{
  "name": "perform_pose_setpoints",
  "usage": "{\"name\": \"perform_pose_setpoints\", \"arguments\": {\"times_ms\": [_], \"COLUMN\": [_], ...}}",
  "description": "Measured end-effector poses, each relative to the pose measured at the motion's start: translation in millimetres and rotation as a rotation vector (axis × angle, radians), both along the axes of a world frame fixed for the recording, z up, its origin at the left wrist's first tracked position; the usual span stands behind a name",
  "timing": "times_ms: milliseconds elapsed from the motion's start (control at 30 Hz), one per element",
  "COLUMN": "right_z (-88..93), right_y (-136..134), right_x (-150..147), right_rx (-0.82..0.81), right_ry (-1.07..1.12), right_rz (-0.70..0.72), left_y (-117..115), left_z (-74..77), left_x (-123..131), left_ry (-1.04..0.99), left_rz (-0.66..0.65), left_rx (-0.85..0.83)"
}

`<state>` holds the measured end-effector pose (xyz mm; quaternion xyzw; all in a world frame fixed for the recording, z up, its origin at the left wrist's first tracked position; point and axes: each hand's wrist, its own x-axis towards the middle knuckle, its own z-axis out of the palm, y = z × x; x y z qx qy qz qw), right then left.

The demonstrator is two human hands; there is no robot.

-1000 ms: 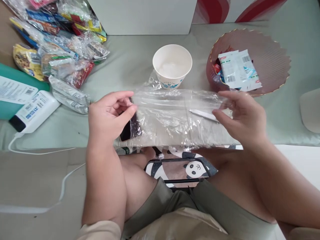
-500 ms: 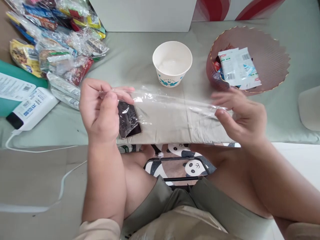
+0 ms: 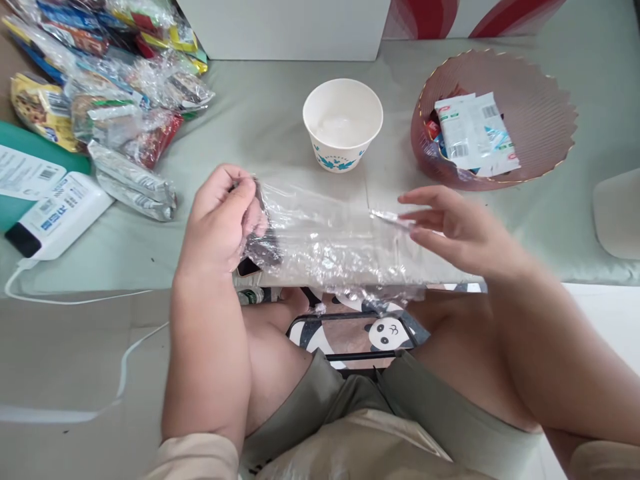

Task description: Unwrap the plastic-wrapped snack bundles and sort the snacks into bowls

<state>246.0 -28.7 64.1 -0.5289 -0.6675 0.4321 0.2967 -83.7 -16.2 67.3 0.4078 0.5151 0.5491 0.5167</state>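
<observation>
A clear, crinkled plastic bag [image 3: 325, 233] spreads between my hands over the table's front edge, its lower part hanging down. My left hand [image 3: 220, 220] is closed on its left end, fingers wrapped round the bunched plastic. At the opposite end, my right hand [image 3: 450, 227] has its fingers apart, close to the bag's corner; whether a fingertip touches it I cannot tell. Behind the plastic and partly hidden lies a dark phone [image 3: 249, 267]. Beyond the bag stands a white paper bowl [image 3: 343, 150] with a blue pattern.
At the right is a pink ribbed bowl [image 3: 545, 127] with white packets [image 3: 473, 133]. Several wrapped snacks [image 3: 115, 87] are heaped at the left, near a silver packet [image 3: 133, 183] and a white bottle-like item with a cable [image 3: 60, 213]. A white box [image 3: 290, 30] stands behind.
The plastic, stretched narrow before, has spread out and drops lower over the edge. My left hand has turned and shifted slightly right; my right hand has moved left with its fingers opened.
</observation>
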Motion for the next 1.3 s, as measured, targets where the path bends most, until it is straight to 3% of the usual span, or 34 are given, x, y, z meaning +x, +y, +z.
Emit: {"name": "perform_pose_setpoints", "arguments": {"times_ms": [100, 233, 300, 333, 400, 467, 533, 633, 733, 933, 1033, 1133, 1233, 1300], "right_z": [-1.3, -5.6, -7.6, -8.4, -10.2, -12.9, -16.4, -20.8, -22.4, -19.7, -11.3, -2.0, -0.4, -3.0], "right_y": [-2.7, -0.5, 1.6, 2.1, 1.2, -1.0, -2.7, -2.8, -2.4, -11.8, -20.3, -27.4, -27.7, -23.7], "right_x": [-12.3, -49.7, -64.7, -69.2, -72.5, -71.0, -68.4, -65.8, -63.5, -55.4, -49.2, -44.3, -44.7, -46.8], "right_rx": [0.118, -0.038, -0.167, -0.236, -0.35, -0.415, -0.446, -0.452, -0.421, -0.182, -0.009, 0.146, 0.364, 0.529], "right_ry": [-0.065, 0.095, 0.081, 0.096, 0.224, 0.42, 0.571, 0.666, 0.655, 0.527, 0.393, 0.243, 0.039, -0.104], "right_rz": [0.128, 0.353, 0.444, 0.454, 0.376, 0.207, 0.064, -0.034, -0.092, -0.214, -0.205, -0.08, -0.047, -0.124], "left_y": [-3.3, -5.6, -2.3, 0.2, 5.1, 6.4, 2.5, -8.8, -16.5, -19.6, -25.6, -28.8, -22.7, -16.3], "left_z": [5.1, 6.3, 4.3, 2.9, -0.5, -4.7, -9.4, -14.9, -13.6, -0.4, 2.1, 0.9, -5.7, -11.5], "left_x": [8.9, 23.9, 27.5, 27.8, 26.8, 26.8, 31.5, 46.1, 58.8, 57.8, 49.3, 40.4, 35.2, 33.7], "left_ry": [-0.052, -0.09, -0.103, -0.128, -0.239, -0.363, -0.432, -0.46, -0.318, -0.044, 0.095, 0.348, 0.628, 0.719], "left_rz": [-0.17, -0.349, -0.314, -0.236, -0.038, 0.038, -0.092, -0.386, -0.387, -0.118, -0.166, -0.239, -0.176, -0.095], "left_rx": [-0.138, -0.281, -0.298, -0.296, -0.293, -0.315, -0.364, -0.395, -0.296, 0.011, 0.152, 0.293, 0.508, 0.689]}}
